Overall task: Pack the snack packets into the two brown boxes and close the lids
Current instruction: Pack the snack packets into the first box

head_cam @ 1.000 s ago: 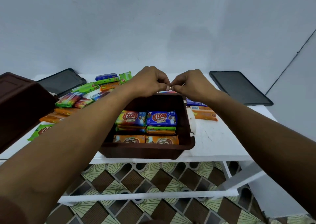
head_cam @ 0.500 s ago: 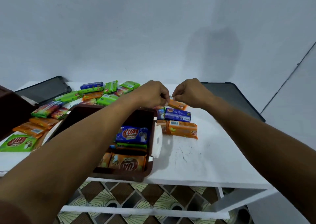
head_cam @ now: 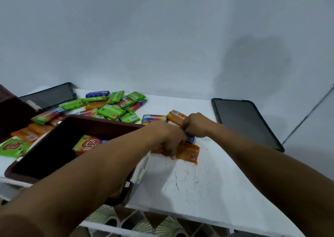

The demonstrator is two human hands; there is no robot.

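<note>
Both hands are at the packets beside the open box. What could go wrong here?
The open brown plastic box sits at the white table's front edge under the left forearm; a nudge might tip it off. The right hand and left hand crowd the small blue packet and flat orange packet, so one may slip.

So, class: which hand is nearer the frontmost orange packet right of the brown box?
Left. The left hand has fingertips on the orange packet; the right hand sits just behind it, gripping the blue packet.
</note>
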